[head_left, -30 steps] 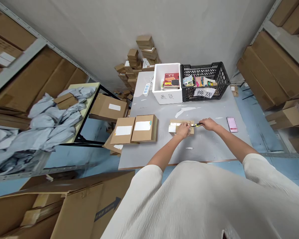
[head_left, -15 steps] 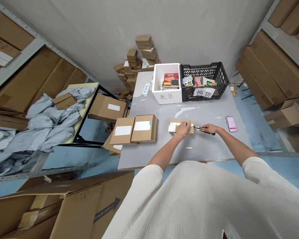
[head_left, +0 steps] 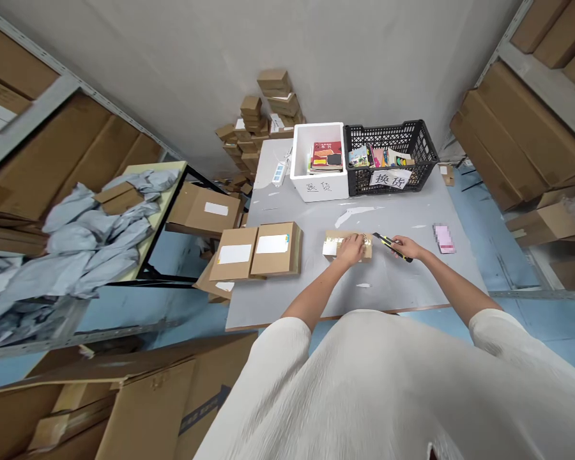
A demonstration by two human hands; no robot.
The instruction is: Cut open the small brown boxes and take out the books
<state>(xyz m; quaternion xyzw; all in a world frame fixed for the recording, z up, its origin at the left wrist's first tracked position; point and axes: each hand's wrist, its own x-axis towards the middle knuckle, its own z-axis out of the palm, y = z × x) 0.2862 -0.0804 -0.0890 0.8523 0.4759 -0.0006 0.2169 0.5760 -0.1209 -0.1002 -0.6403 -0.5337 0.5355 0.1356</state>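
Observation:
A small taped cardboard box (head_left: 332, 237) with a white label lies on the grey table (head_left: 287, 300). On top of it rests my left hand (head_left: 351, 249), its fingers over the box and pressing it. My right hand (head_left: 407, 248) is wrapped round a yellow and black utility knife (head_left: 391, 246), whose tip points up and left near the box's right end. Left of these, two larger cardboard boxes (head_left: 274, 245) with white labels sit side by side at the table's left edge.
Behind stand a white foam box (head_left: 322, 188) with books and a black crate (head_left: 388, 182) with books. A pink-screened phone (head_left: 444, 238) lies on the right. Grey parcels (head_left: 100, 233) cover a side table on the left; a large open carton (head_left: 148, 409) stands near me.
The knife in my right hand has swung to a steeper slant, with its tip raised from the box's right end. My left hand has stayed on the box, its fingers slightly flatter.

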